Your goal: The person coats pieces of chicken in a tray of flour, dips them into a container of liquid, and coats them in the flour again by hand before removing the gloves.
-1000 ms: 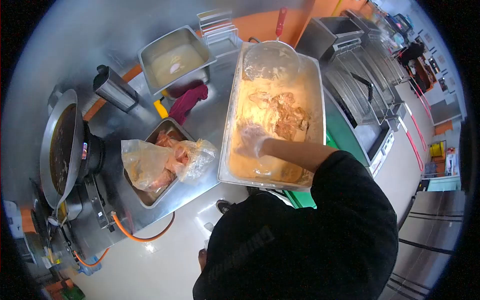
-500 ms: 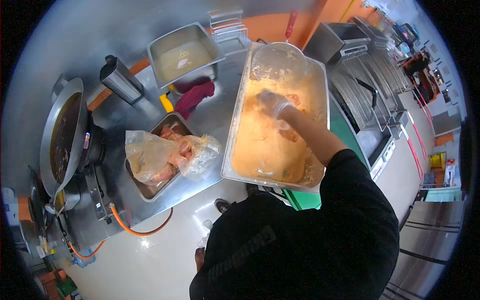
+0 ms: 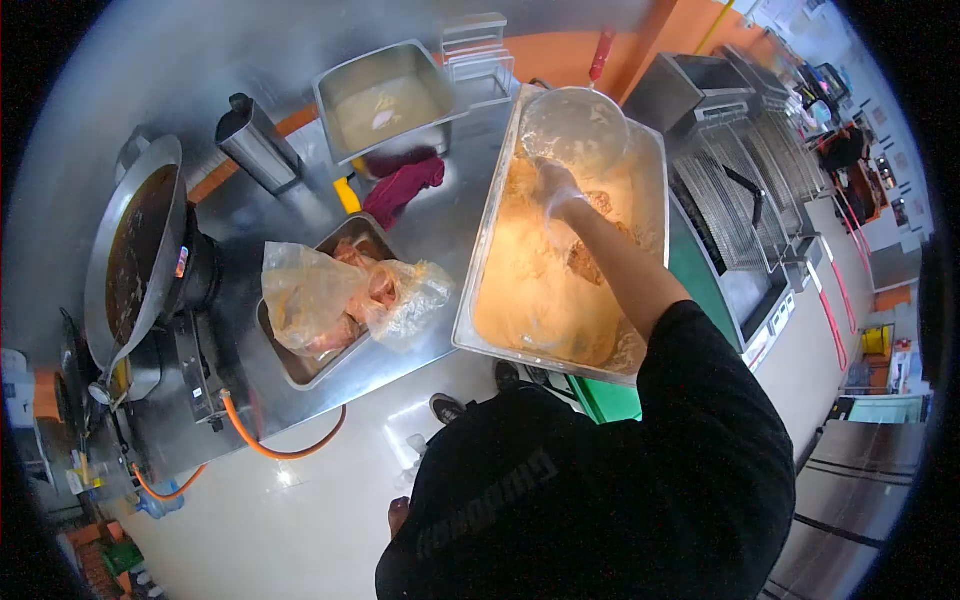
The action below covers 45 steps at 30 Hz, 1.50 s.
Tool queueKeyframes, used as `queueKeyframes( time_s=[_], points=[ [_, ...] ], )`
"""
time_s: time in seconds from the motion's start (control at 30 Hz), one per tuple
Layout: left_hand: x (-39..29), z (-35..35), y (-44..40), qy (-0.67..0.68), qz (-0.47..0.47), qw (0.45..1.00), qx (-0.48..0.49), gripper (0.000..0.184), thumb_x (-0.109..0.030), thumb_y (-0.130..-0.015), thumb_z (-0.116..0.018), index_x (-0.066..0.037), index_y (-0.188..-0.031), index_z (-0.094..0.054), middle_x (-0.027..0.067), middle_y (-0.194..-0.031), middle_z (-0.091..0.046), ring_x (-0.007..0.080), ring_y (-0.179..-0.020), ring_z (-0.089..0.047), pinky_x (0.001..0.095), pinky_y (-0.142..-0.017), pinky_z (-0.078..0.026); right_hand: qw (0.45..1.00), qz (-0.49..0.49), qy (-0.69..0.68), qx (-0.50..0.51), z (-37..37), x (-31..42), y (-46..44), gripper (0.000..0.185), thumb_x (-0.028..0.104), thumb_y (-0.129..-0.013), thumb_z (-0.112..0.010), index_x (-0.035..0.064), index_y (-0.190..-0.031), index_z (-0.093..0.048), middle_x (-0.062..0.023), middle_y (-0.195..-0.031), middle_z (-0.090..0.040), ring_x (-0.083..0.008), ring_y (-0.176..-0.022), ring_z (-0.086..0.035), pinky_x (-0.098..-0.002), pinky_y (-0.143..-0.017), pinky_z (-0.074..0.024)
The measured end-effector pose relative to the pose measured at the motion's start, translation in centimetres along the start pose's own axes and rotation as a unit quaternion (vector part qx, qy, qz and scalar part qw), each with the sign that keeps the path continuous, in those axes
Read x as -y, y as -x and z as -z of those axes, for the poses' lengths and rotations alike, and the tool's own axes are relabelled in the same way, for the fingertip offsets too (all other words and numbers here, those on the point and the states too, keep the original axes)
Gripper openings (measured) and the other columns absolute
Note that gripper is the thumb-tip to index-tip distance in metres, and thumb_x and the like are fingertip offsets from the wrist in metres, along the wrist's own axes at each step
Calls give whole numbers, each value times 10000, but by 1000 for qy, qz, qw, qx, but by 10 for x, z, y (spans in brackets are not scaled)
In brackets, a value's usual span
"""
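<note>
My right hand, in a clear plastic glove, reaches into a large metal tray of pale orange flour. It is near the tray's far end, just below a round mesh strainer with a red handle. The fingers are blurred and partly sunk in the flour, so I cannot see whether they grip anything. Flour-coated pieces of what looks like chicken lie beside and below the wrist. My left hand hangs low by the black shirt, mostly hidden, away from the table.
To the left, a metal pan holds raw meat in a clear plastic bag. Behind it are a maroon cloth and a basin of cloudy liquid. A wok of dark liquid stands far left; fryer baskets are on the right.
My right hand has moved slightly away from me, toward the strainer. More of the coated pieces now shows below my wrist. The whole view has shifted a little.
</note>
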<state>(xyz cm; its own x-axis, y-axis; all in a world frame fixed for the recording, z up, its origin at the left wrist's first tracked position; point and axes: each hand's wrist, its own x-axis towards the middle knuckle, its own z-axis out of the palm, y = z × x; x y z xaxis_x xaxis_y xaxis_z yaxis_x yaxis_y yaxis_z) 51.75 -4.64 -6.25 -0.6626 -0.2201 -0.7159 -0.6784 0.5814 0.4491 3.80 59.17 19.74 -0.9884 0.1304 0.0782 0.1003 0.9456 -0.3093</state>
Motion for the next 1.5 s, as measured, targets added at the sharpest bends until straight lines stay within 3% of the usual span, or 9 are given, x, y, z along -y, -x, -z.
queueKeyframes(
  time_s=[0.23,0.37,0.5,0.87,0.97,1.07,1.23,1.33,1.5],
  points=[
    [13,-21,-5,5,-49,999,16,386,-335,-879,-524,21,-1011,-594,219,-937,-632,365,-901,-593,414,-783,-459,957,89,66,269,37,86,93,590,456,-859,-458,47,-1284,-431,-206,-1290,-463,-332,-1211,-422,-412,-1011,-338],
    [15,-25,2,135,-23,988,70,343,-303,-899,-486,9,-993,-592,229,-954,-615,374,-902,-581,426,-773,-455,954,244,106,135,-19,63,159,651,485,-819,-497,115,-1346,-400,-232,-1327,-407,-385,-1257,-359,-488,-1011,-324],
    [13,-17,9,-78,-199,976,38,317,-291,-904,-452,-23,-992,-598,242,-961,-604,371,-920,-574,431,-776,-453,928,345,94,108,-42,63,152,612,484,-783,-543,151,-1291,-471,-205,-1293,-451,-385,-1219,-396,-477,-980,-354],
    [13,-5,-14,-62,-74,991,90,424,-354,-911,-409,21,-922,-605,246,-919,-616,367,-854,-586,434,-752,-451,963,205,-82,155,-47,23,99,410,442,-803,-592,90,-1013,-613,-159,-1061,-607,-328,-957,-577,-416,-825,-468],
    [20,-22,0,302,-95,948,26,461,-382,-903,-403,31,-892,-610,260,-882,-611,372,-846,-581,435,-746,-449,988,59,-18,141,25,17,71,404,411,-802,-601,56,-993,-627,-161,-1076,-616,-338,-952,-590,-410,-830,-467],
    [-5,-10,1,-77,-138,982,99,421,-367,-895,-436,12,-928,-616,255,-924,-611,371,-852,-578,427,-756,-448,993,54,85,67,53,-8,64,416,382,-800,-589,43,-1039,-606,-145,-1126,-597,-319,-968,-590,-401,-841,-460],
    [7,-8,-12,11,-151,986,71,312,-279,-876,-495,-11,-983,-614,235,-999,-598,382,-874,-578,424,-767,-453,862,57,456,215,43,3,77,513,333,-796,-592,36,-1201,-487,-161,-1195,-546,-286,-1059,-551,-368,-899,-434],
    [8,-3,-20,-136,-248,959,16,288,-243,-879,-498,-4,-994,-610,233,-996,-592,381,-878,-581,416,-782,-460,973,28,169,154,2,-11,80,465,118,-814,-541,66,-1262,-428,-175,-1158,-535,-289,-1101,-519,-350,-921,-424],
    [-11,-2,-10,-115,-196,974,9,297,-236,-882,-507,17,-1006,-600,239,-976,-611,357,-905,-599,394,-802,-467,956,83,281,16,5,-35,59,384,217,-820,-588,57,-1154,-487,-128,-1158,-537,-272,-1020,-591,-373,-827,-494]
  ],
)
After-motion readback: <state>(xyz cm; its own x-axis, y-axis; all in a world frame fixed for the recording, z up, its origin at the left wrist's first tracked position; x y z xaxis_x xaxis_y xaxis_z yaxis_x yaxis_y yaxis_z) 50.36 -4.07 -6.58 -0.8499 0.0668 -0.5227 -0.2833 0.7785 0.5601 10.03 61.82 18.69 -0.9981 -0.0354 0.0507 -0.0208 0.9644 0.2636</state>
